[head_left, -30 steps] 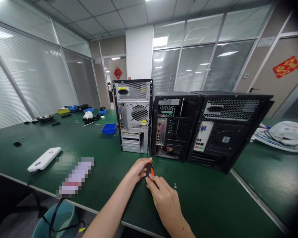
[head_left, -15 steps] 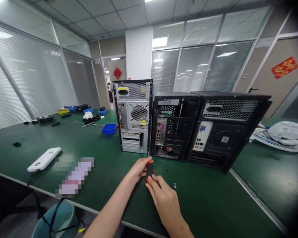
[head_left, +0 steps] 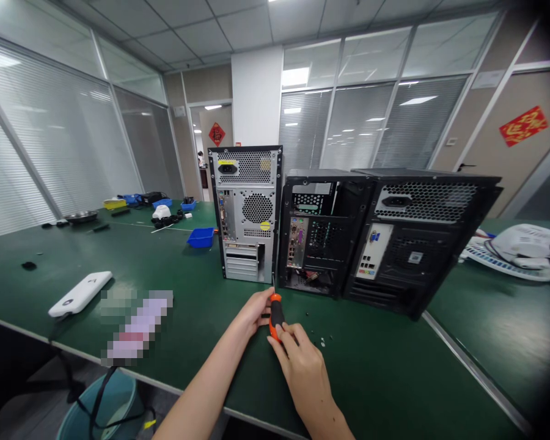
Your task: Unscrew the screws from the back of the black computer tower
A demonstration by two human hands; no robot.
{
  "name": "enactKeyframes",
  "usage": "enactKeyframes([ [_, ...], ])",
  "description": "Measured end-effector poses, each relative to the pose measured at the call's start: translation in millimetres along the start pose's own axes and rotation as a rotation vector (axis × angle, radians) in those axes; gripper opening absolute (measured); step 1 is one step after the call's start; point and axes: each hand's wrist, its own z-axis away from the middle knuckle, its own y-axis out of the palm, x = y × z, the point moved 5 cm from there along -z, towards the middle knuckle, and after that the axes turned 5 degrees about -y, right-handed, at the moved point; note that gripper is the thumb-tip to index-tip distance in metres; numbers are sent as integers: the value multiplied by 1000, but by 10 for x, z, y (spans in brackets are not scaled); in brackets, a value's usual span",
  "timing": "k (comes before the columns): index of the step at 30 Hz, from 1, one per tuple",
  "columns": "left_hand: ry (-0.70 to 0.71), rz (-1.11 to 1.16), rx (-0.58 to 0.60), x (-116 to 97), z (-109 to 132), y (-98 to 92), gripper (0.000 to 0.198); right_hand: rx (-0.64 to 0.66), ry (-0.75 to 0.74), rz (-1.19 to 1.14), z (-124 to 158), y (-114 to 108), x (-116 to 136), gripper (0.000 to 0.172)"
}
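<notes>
An orange and black screwdriver (head_left: pixel 277 313) points away from me, its thin shaft reaching the lower right corner of a silver-backed computer tower (head_left: pixel 245 211). My right hand (head_left: pixel 305 366) is closed around the rear of the handle. Further forward, my left hand (head_left: pixel 258 311) steadies the screwdriver, with its fingertips at the shaft and the front of the handle. The tip meets the case edge near the table; the screw itself is too small to make out. The tower stands upright, its back panel facing me.
Two black computer towers (head_left: pixel 323 232) (head_left: pixel 421 238) stand to the right. Several small screws (head_left: pixel 322 342) lie near my right hand. A blue tray (head_left: pixel 201 237), a white power bank (head_left: pixel 81 293) and a blurred-out item (head_left: pixel 140 327) are leftward. A teal bin (head_left: pixel 103 406) sits below the table edge.
The fingers of my left hand have shifted slightly at the front of the screwdriver, showing more of its orange collar. My right hand keeps its hold. The towers stay put.
</notes>
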Motion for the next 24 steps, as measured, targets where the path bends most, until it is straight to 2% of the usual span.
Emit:
enactKeyframes([
  [6,-55,143,109,-12,13,64,30,1,20,8,10,0,15,19],
  [10,-69,218,147,-14,1,89,24,-4,32,30,7,-2,18,23],
  [24,-34,287,135,-14,20,98,22,-52,75,34,4,-21,46,26],
])
